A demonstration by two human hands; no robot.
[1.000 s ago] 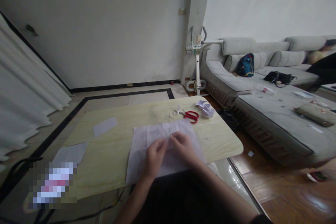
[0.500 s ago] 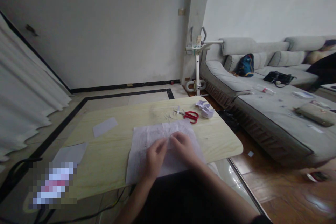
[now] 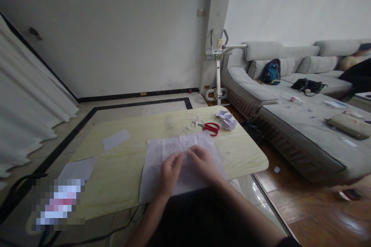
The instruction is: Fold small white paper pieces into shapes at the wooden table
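Observation:
A large white sheet of paper (image 3: 162, 154) with faint print lies on the pale wooden table (image 3: 124, 173) in front of me. Both hands rest on its middle, side by side. My left hand (image 3: 169, 173) has its fingers curled and pinched on the paper. My right hand (image 3: 203, 164) presses on the sheet beside it, fingertips bent onto a fold. Red-handled scissors (image 3: 211, 127) lie beyond the sheet, with small paper scraps beside them. A small folded white paper shape (image 3: 228, 122) sits at the table's far right corner.
Two smaller paper pieces (image 3: 115, 139) (image 3: 77, 170) lie on the table's left side. A grey sofa (image 3: 290, 123) with a blue backpack (image 3: 271, 71) and a black bag (image 3: 307, 85) stands to the right. A white exercise machine (image 3: 218, 69) is behind the table. Curtains (image 3: 26, 115) hang left.
Almost nothing has moved. My fingers shift slightly on the fold in the middle of the sheet.

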